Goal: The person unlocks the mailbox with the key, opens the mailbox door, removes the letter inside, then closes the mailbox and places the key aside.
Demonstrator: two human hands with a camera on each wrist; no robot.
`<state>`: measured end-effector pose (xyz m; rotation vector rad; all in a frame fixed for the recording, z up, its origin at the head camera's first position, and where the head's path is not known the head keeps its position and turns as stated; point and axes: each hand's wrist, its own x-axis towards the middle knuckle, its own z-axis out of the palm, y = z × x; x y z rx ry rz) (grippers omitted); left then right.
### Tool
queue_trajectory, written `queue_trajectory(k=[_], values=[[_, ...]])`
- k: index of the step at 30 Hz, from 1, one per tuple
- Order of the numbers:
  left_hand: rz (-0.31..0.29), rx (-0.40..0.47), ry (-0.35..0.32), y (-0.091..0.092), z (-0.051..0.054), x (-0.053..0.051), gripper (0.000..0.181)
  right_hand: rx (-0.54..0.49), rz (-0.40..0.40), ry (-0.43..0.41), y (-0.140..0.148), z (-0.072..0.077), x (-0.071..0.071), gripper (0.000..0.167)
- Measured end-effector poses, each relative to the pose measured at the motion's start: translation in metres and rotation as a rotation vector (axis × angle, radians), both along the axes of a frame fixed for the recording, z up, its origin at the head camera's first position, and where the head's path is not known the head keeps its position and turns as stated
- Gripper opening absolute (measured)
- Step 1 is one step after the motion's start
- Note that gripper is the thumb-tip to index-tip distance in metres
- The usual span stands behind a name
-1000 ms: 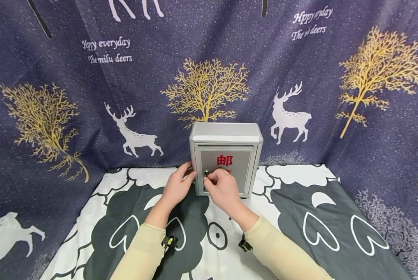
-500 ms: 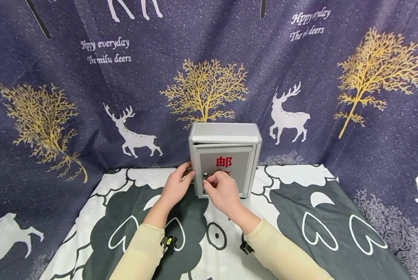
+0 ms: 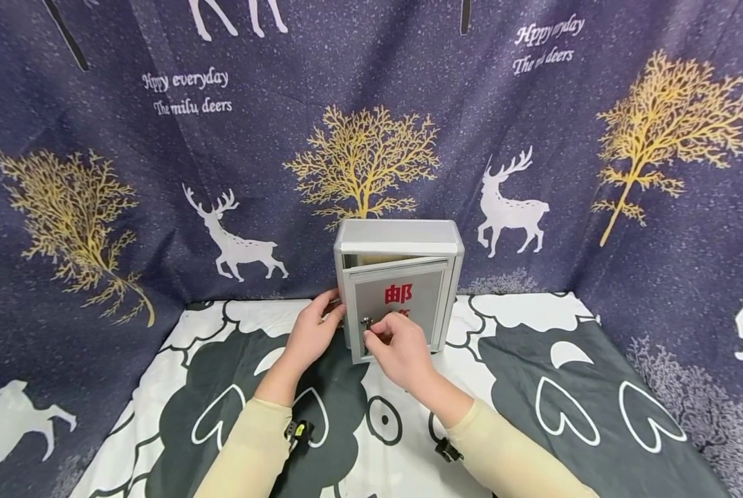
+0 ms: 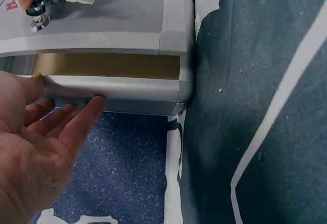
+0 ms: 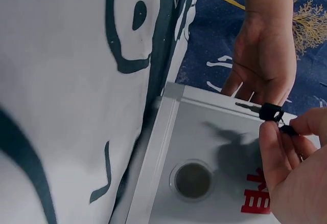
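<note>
A silver metal mailbox (image 3: 399, 236) with red characters stands upright at the back of the cloth. Its door (image 3: 430, 290) is ajar, with a gap along the top and left edges. My right hand (image 3: 402, 349) pinches the black head of a key (image 4: 36, 6) that sits in the door lock (image 4: 40, 23). A second key (image 5: 271, 112) dangles from it. My left hand (image 3: 312, 333) rests against the box's left side, its fingers (image 4: 84, 124) fairly straight along the side wall and the thumb at the front edge. Little of the interior shows.
Under the box spreads a black-and-white patterned cloth (image 3: 402, 477). A dark blue curtain (image 3: 371, 69) with deer and golden trees hangs close behind. On the door's lower part is a round window (image 5: 193, 180).
The door was closed a second ago and has swung outward on its left side. My right hand moved slightly toward me with the key; my left hand stayed on the box side.
</note>
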<state>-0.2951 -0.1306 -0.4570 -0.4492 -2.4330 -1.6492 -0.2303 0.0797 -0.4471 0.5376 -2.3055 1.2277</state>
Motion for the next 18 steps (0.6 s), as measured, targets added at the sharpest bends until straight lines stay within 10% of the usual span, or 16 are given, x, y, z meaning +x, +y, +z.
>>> queue_trajectory(k=[18], values=[[0.015, -0.005, -0.01, -0.001, -0.001, -0.001, 0.046, -0.021, 0.107, 0.01, 0.021, -0.002, 0.019, 0.02]])
